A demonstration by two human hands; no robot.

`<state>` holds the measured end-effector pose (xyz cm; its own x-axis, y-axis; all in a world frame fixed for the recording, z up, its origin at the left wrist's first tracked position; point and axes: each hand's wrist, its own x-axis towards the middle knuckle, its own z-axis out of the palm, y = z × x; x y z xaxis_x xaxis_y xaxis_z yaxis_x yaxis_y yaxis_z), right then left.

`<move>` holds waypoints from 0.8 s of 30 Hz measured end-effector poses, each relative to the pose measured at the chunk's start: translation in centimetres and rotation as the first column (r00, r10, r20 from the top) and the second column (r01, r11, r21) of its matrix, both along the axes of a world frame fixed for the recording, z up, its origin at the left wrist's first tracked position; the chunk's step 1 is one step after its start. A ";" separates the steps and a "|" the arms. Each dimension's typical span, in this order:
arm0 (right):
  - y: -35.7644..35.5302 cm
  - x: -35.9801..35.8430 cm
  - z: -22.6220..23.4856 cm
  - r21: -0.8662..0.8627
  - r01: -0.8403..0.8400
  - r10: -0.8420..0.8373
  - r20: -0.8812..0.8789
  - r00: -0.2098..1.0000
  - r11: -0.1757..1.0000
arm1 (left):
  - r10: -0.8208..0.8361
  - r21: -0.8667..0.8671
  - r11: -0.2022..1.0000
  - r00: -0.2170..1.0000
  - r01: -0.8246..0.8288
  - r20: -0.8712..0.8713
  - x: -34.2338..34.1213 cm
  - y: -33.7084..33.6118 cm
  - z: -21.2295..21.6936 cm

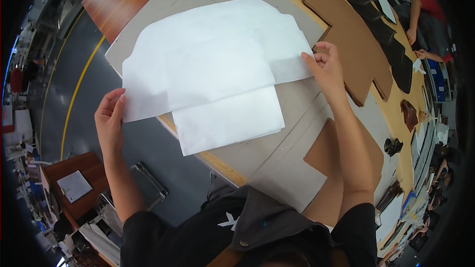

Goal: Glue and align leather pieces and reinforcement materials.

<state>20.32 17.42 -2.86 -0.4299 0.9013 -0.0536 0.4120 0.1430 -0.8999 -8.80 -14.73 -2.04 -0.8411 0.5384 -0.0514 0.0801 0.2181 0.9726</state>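
Observation:
A large white sheet with a curved far edge and stepped sides spreads out in front of me. At its near left corner, my left hand pinches the edge between thumb and fingers. My right hand grips the opposite edge at the right, fingers curled and thumb on top. Beneath the sheet's near edge, white rectangular sheets stick out toward me, their near left corner past the table edge. Whether the sheets are joined, I cannot tell.
Grey board covers the table below the sheets. Stacked brown cut panels lie at the far right, and another brown panel lies under my right forearm. Black pieces line the right side. A co-worker's hand shows beyond.

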 end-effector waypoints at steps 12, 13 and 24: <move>2.4 -2.2 -1.2 0.294 -0.197 0.183 0.072 0.980 0.935 | -0.125 -0.164 0.979 0.992 0.120 -0.019 -2.0 2.7 0.8; 2.5 -2.0 -1.3 0.273 -0.205 0.226 -0.048 0.973 0.940 | -0.152 -0.175 0.974 0.988 0.146 -0.023 -1.8 2.9 1.1; -4.2 13.1 3.5 0.164 0.051 -0.012 -0.230 0.973 0.985 | -0.339 -0.072 0.941 0.918 0.331 -0.207 7.4 5.3 5.1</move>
